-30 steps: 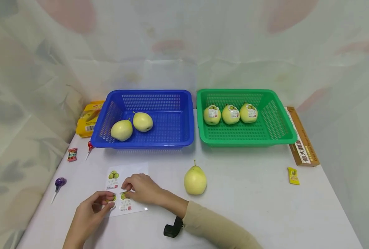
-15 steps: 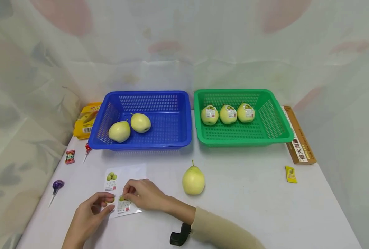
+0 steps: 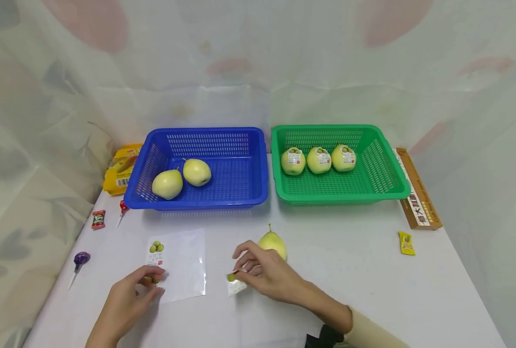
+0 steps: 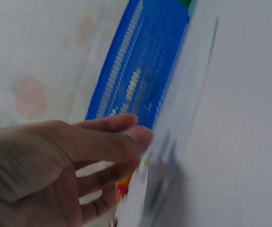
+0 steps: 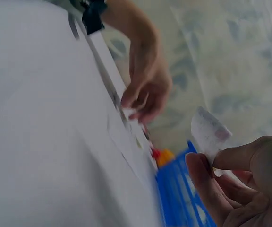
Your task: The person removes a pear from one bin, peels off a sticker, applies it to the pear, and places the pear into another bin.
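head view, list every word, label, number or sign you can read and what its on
"意大利面": brown box, last character less clear; smaller gold lettering unreadable.
Yellow packet: barcode shows, lettering too small.
Labels on the pears in the green basket: too small.
Sticker sheet: printed lines too small.
Sticker in the right hand: unreadable.
Red wrapper, yellow wrapper: too small.
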`<action>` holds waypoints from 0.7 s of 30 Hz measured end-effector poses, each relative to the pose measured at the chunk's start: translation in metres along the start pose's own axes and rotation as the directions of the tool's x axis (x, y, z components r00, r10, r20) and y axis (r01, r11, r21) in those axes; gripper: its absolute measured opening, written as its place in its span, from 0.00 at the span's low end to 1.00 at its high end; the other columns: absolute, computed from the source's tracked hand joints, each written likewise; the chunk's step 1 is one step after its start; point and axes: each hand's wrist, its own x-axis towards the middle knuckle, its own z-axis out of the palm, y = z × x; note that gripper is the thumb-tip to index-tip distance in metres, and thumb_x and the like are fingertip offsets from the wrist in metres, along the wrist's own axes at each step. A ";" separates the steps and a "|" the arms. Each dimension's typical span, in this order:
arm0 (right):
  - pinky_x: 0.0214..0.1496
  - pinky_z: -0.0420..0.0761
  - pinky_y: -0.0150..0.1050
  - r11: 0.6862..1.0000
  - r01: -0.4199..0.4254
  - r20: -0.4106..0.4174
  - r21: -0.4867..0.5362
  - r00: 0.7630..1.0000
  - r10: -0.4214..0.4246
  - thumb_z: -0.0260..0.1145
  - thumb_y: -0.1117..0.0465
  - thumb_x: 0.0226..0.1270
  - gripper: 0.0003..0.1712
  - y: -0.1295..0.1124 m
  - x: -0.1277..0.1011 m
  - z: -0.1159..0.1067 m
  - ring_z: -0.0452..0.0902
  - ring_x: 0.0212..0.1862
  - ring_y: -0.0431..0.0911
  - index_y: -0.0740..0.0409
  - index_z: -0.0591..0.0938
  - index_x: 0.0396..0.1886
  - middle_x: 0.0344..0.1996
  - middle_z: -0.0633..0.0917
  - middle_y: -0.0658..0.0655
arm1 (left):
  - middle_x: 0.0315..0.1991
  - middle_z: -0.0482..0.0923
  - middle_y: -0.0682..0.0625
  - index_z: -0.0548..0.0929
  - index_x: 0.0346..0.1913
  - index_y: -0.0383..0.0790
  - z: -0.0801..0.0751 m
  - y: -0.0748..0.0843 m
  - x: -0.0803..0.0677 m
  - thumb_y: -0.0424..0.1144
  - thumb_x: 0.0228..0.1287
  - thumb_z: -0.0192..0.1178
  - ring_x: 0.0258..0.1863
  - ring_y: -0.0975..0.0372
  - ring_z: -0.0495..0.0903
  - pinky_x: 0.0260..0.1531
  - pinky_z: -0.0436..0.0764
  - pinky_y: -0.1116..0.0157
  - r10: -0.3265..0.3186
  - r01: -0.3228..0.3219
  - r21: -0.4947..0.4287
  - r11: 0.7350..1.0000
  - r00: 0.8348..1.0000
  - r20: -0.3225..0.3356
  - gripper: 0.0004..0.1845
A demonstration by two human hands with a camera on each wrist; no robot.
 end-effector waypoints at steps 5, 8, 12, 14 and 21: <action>0.44 0.94 0.35 0.998 0.055 -0.185 0.005 0.981 -0.053 0.72 0.72 0.73 0.11 0.017 -0.025 -0.038 0.94 0.47 0.46 0.58 0.77 0.42 0.46 0.94 0.62 | 0.41 0.91 0.56 0.90 0.50 0.47 0.008 0.049 0.016 0.25 0.60 0.78 0.37 0.74 0.82 0.35 0.85 0.71 0.185 -0.185 -0.124 0.975 0.983 -0.016 0.19; 0.45 0.94 0.36 0.998 0.068 -0.270 -0.017 0.960 -0.070 0.71 0.76 0.71 0.12 0.028 -0.032 -0.052 0.93 0.53 0.48 0.56 0.83 0.34 0.49 0.93 0.62 | 0.45 0.91 0.53 0.89 0.52 0.44 0.029 0.079 0.029 0.27 0.64 0.75 0.40 0.69 0.86 0.39 0.89 0.69 0.365 -0.351 -0.253 0.902 0.931 0.008 0.16; 0.51 0.93 0.34 0.999 0.048 -0.276 -0.011 0.960 -0.049 0.71 0.76 0.71 0.12 0.039 -0.037 -0.063 0.89 0.60 0.43 0.55 0.92 0.39 0.53 0.92 0.62 | 0.57 0.88 0.50 0.85 0.62 0.43 0.059 0.112 0.044 0.33 0.70 0.73 0.51 0.59 0.88 0.48 0.91 0.64 0.500 -0.430 -0.375 0.821 0.859 0.112 0.19; 0.52 0.92 0.34 0.999 0.034 -0.254 0.013 0.967 -0.030 0.72 0.73 0.72 0.11 0.042 -0.037 -0.065 0.88 0.61 0.39 0.56 0.93 0.47 0.55 0.92 0.62 | 0.63 0.84 0.50 0.82 0.67 0.44 0.071 0.123 0.051 0.34 0.71 0.73 0.58 0.55 0.86 0.52 0.92 0.61 0.527 -0.434 -0.409 0.803 0.837 0.146 0.24; 0.42 0.92 0.35 0.999 0.045 -0.237 -0.010 0.970 -0.046 0.75 0.68 0.72 0.16 0.047 -0.037 -0.065 0.87 0.54 0.35 0.57 0.91 0.58 0.58 0.91 0.61 | 0.71 0.78 0.47 0.76 0.74 0.41 0.093 0.140 0.065 0.34 0.71 0.73 0.66 0.52 0.83 0.54 0.92 0.60 0.527 -0.412 -0.463 0.785 0.837 0.149 0.31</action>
